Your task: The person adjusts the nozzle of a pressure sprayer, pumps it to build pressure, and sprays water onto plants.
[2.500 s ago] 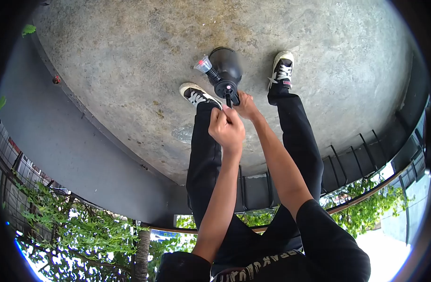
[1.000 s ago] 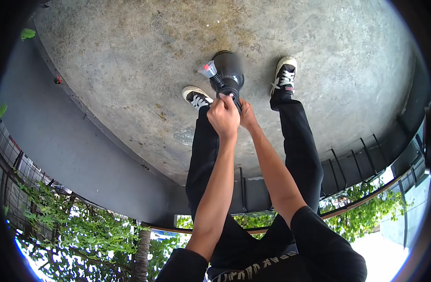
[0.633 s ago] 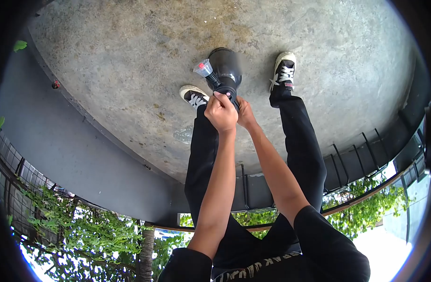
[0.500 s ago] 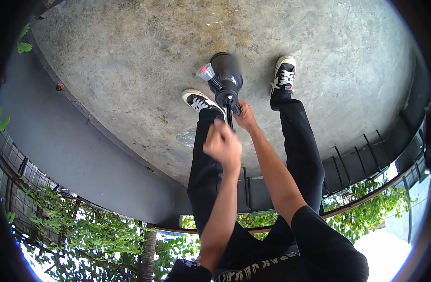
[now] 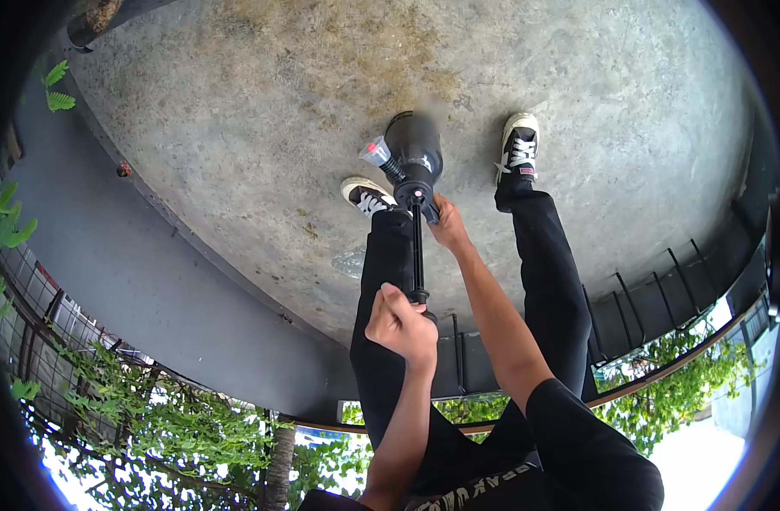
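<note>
A black pump sprayer (image 5: 415, 146) is held in front of me between my feet, with a clear cup-shaped piece (image 5: 375, 152) with a red centre at its side. My left hand (image 5: 403, 330) is closed round the end of the sprayer's black pump rod (image 5: 418, 247), which is drawn far out toward my body. My right hand (image 5: 449, 223) grips the sprayer near its neck, on its right side; part of its fingers is hidden behind it.
My shoes (image 5: 369, 198) stand on the stained concrete floor (image 5: 262, 128). A grey low wall (image 5: 177, 289) curves along the left and behind me. Black metal bars (image 5: 628, 308) are at the right. Green plants (image 5: 186, 434) and a trunk (image 5: 279, 464) show at the bottom.
My left hand has moved from the sprayer's top back toward my body, and the rod now shows at length. My right hand keeps its grip. The view has shifted slightly.
</note>
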Demonstrator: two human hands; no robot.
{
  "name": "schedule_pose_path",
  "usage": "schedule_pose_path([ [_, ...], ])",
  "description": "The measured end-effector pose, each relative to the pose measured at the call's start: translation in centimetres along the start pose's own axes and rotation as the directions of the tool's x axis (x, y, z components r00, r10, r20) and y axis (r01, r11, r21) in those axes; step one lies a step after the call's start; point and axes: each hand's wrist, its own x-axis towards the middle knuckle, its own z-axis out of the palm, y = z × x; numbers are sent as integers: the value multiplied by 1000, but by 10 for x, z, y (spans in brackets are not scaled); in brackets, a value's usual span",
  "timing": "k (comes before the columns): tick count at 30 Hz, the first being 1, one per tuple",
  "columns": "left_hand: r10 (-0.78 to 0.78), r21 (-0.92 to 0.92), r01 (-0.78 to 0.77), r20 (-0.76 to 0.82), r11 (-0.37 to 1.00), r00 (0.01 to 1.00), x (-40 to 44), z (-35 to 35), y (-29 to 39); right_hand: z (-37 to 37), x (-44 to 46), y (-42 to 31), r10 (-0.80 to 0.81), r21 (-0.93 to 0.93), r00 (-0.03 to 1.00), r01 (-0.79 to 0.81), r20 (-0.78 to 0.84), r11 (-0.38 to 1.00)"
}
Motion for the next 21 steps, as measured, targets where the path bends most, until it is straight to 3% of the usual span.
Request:
schedule_pose_path([
  [1,-37,53,36,7,998,999,0,-2,-2,1,-3,0,-8,-20,1000,8,-8,1000],
  [3,185,-2,-186,51,983,981,28,41,-45,2,-9,1,-12,2,1000,12,1,1000],
  [5,442,160,-449,79,879,894,44,87,-80,2,-3,7,-16,27,1000,16,5,1000],
  [8,215,190,-229,94,955,972,45,82,-57,1,-1,6,18,71,1000,-18,11,997],
  [9,242,145,-251,74,957,967,36,64,-48,2,-7,1,16,65,1000,-17,11,998],
  [13,34,51,-35,15,998,999,2,-5,3,5,-5,3,-6,3,1000,6,-9,1000],
  [14,105,138,-107,27,985,994,12,8,-26,8,-4,8,-4,5,1000,4,-5,1000],
  [15,239,73,-243,61,967,969,28,31,-50,7,-3,8,-9,3,1000,9,-5,1000],
  [16,279,14,-281,74,960,957,34,64,-64,1,-3,0,-23,29,1000,23,5,999],
  [17,449,125,-451,41,884,892,40,86,-77,-1,-3,2,-18,43,1000,17,10,999],
  [19,275,121,-275,9,954,961,55,104,-81,4,-3,7,-14,87,1000,12,25,996],
  [21,314,178,-329,105,928,944,53,92,-67,2,-3,2,16,50,1000,-16,6,999],
])
